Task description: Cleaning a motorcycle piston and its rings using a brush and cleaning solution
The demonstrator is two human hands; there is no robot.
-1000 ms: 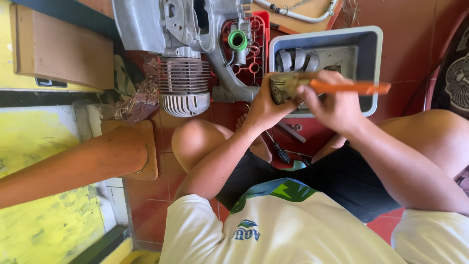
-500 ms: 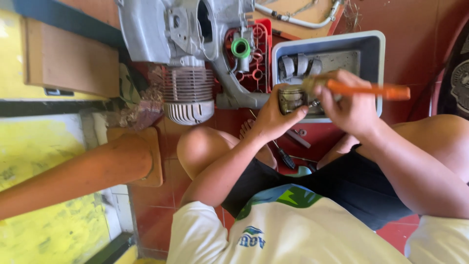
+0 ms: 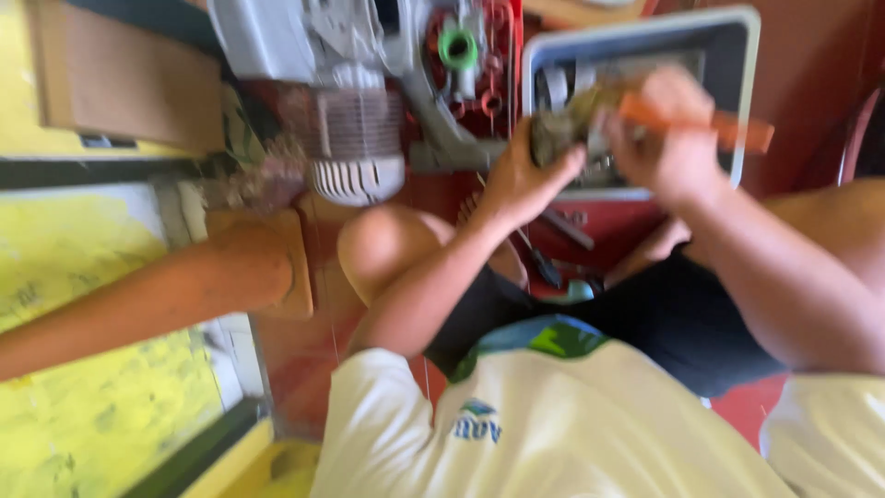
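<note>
A grimy engine part [image 3: 558, 134] was being brushed over a grey tray [image 3: 747, 55].

The part was held above the tray's near edge, the left hand [image 3: 521, 180] with fingers clamped on it, while an orange-handled brush [image 3: 710, 124] was gripped in the closed right hand [image 3: 668, 138]. Scrubbing seemed under way; turning the part would likely be called for next. The bristles and the tray's contents were blurred, and the finned engine [image 3: 355, 138] was cut off above.

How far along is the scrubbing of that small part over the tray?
Done: hard to judge; the frame is blurred. In hand: the left hand grips a small grimy part over the grey tray, while the right hand works an orange-handled brush against it. Left: the part looks dirty, more pieces lie in the tray, and the engine sits beside it.
</note>
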